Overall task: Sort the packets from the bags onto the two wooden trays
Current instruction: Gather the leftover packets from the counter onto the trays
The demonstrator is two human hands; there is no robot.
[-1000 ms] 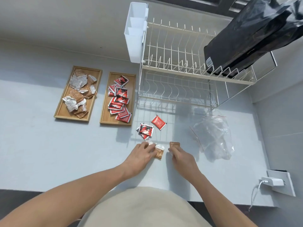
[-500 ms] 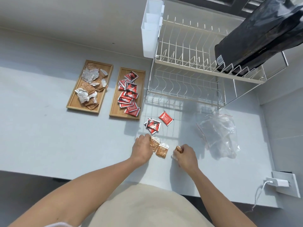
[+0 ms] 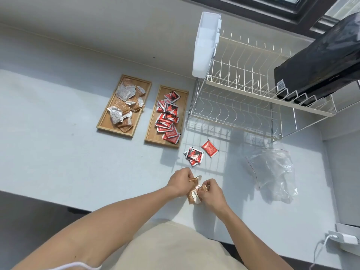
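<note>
My left hand [image 3: 180,183] and my right hand [image 3: 212,193] meet near the counter's front edge, both closed on a small bunch of brown packets [image 3: 193,197]. Beyond them on the counter lie loose red packets, a small overlapping pile [image 3: 193,155] and a single one [image 3: 209,148]. The left wooden tray [image 3: 105,121] holds several brown and white packets [image 3: 125,106]. The right wooden tray [image 3: 152,133] holds several red packets [image 3: 168,117]. A limp clear plastic bag [image 3: 274,174] lies to the right.
A white wire dish rack [image 3: 251,98] stands at the back right with a white plastic caddy [image 3: 205,45] on its left end and a black bag [image 3: 319,63] on top. A charger and cable [image 3: 342,238] sit at the front right.
My hands have gathered the brown packets off the counter and come together, lifting them. The camera view has shifted, so the trays appear further right.
</note>
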